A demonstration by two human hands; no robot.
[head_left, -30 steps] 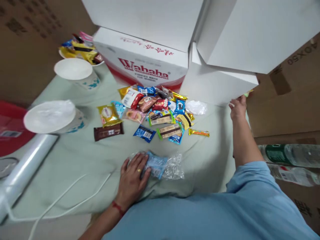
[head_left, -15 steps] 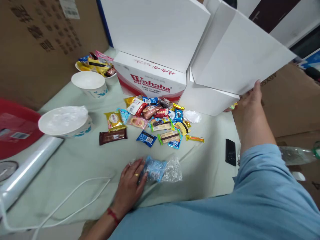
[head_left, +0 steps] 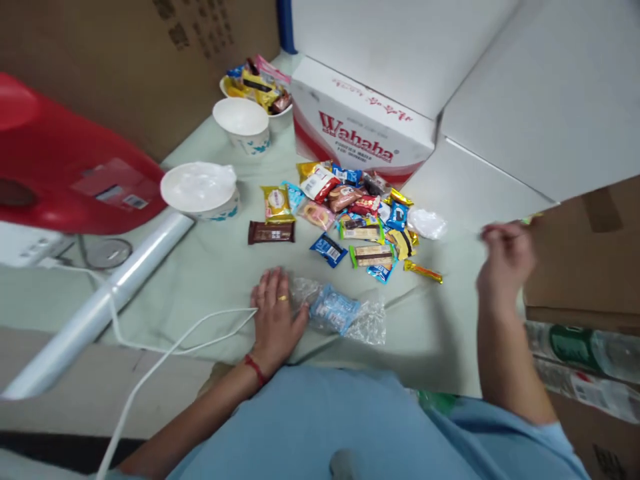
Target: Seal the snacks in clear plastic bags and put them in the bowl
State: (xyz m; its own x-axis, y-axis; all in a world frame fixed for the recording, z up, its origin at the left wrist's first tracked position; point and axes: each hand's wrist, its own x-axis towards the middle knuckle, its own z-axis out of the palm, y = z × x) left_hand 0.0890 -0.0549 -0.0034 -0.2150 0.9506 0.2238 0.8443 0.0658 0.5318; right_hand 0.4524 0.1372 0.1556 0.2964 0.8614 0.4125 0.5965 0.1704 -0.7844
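Note:
My left hand (head_left: 277,317) lies flat on the table with its fingers out. Its thumb rests at the edge of a clear plastic wrapping (head_left: 371,320), in which a light blue snack packet (head_left: 334,309) sits. Over the table's right side, my right hand (head_left: 505,263) is closed and blurred; a small yellow-green wrapped piece (head_left: 531,219) pokes out beyond its fingers. Between the hands and the box spreads a pile of wrapped snacks (head_left: 345,198), with a brown bar (head_left: 271,232), a dark blue packet (head_left: 329,249) and a thin yellow stick packet (head_left: 423,271) at its edges.
A Wahaha carton (head_left: 357,133) and white panels (head_left: 540,100) stand behind. Two paper bowls (head_left: 187,190) and a snack-filled bowl (head_left: 285,119) are at left, near a plastic-film roll (head_left: 107,300), red container (head_left: 65,167) and white cable (head_left: 150,373). Bottles (head_left: 585,347) lie right.
My right hand has come away from the white panel's lower edge, still with the yellow-green piece. The view has shifted, and the black phone no longer shows. My left hand's fingers now lie flatter.

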